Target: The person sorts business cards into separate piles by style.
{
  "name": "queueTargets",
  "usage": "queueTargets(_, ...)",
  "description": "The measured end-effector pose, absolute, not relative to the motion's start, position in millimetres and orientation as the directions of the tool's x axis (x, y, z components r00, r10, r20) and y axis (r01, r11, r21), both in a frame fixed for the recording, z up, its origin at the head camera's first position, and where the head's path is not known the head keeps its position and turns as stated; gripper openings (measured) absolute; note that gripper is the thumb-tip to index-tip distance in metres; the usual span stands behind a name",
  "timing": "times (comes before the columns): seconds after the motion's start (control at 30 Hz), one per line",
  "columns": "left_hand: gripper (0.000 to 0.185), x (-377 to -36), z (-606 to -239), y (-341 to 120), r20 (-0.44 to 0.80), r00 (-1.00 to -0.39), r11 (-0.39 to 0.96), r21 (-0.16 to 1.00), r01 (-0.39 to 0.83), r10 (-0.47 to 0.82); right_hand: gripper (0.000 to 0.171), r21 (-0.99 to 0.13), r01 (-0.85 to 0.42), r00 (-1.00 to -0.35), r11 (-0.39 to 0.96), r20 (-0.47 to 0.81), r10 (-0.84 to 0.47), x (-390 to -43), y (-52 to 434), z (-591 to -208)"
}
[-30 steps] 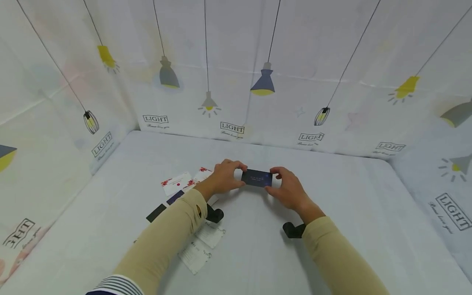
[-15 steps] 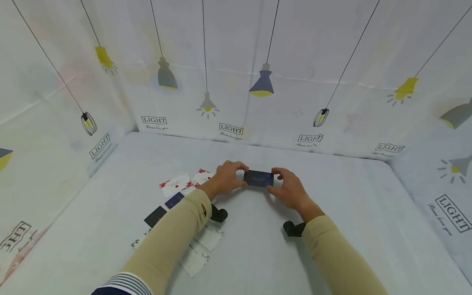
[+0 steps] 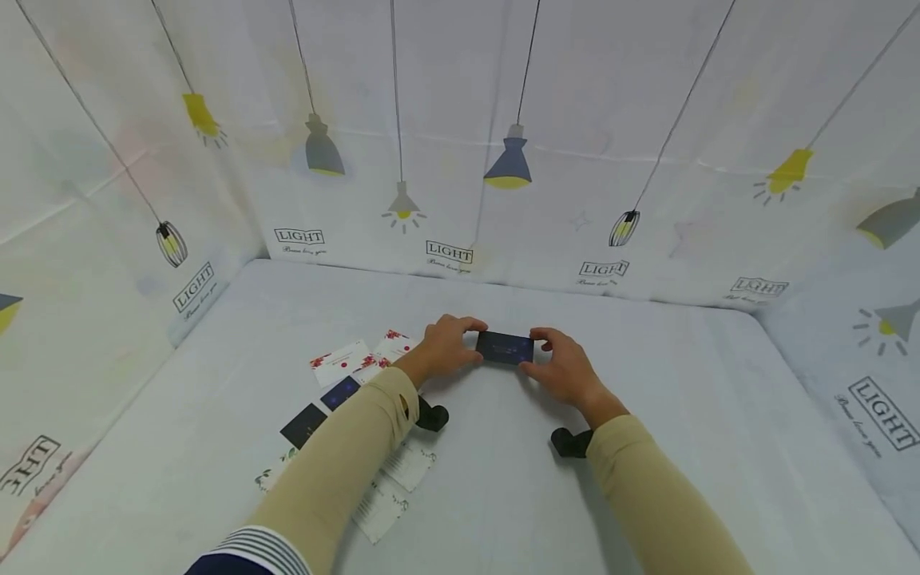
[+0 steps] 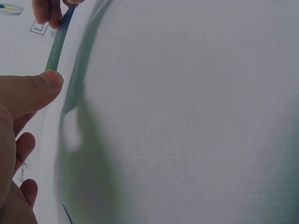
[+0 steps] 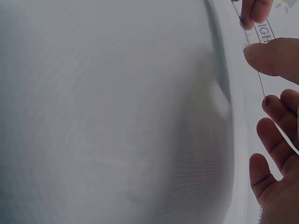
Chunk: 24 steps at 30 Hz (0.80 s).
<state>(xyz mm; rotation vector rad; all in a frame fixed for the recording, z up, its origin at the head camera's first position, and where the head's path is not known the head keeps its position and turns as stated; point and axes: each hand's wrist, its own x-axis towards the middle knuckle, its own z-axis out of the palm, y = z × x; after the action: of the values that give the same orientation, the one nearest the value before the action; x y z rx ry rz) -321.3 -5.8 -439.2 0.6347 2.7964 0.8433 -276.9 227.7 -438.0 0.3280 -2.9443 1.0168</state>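
1. We counted one dark card (image 3: 505, 348) held up between the two hands, a little above the white cloth-covered table (image 3: 690, 399), near its middle.
2. The left hand (image 3: 443, 349) pinched the card's left end, thumb below and curled fingers above; in the left wrist view its thumb (image 4: 32, 91) pressed against the card's thin edge (image 4: 58, 39).
3. The right hand (image 3: 564, 363) pinched the card's right end in the same manner, fingers curled over the top edge; in the right wrist view its thumb (image 5: 273, 58) lay on the edge-on card.
4. To the left of the left forearm we counted two white cards with red flowers (image 3: 359, 359), overlapping each other.
5. Nearer to us lay two dark cards (image 3: 319, 409), one just beside the other.
6. Beneath and beside the left sleeve (image 3: 338, 471) we saw at least three white cards with fine print (image 3: 402, 471); how many more the arm hid we could not tell.
7. Two black wrist cameras (image 3: 571, 442) showed, one under each forearm.
8. The backdrop (image 3: 460, 120) carried printed hanging lamps and the word LIGHT repeated several times.
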Motion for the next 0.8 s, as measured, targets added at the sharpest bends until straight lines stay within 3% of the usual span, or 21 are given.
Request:
queueTargets(0.3,0.049,-325.5,-445.7,-0.8,-0.032,-0.898,0.781,0.507,0.364,0.439,0.058,-0.606,-0.166,-0.983,0.778,0.035,-0.182,-284.2,227.0,-441.9)
queueTargets(0.8,0.049,-325.7,-447.6,0.2,-0.101,-0.909,0.788,0.543,0.29,0.404,0.058,-0.634,-0.046,-0.991,0.772,-0.071,-0.117,-287.3,223.4,-448.0)
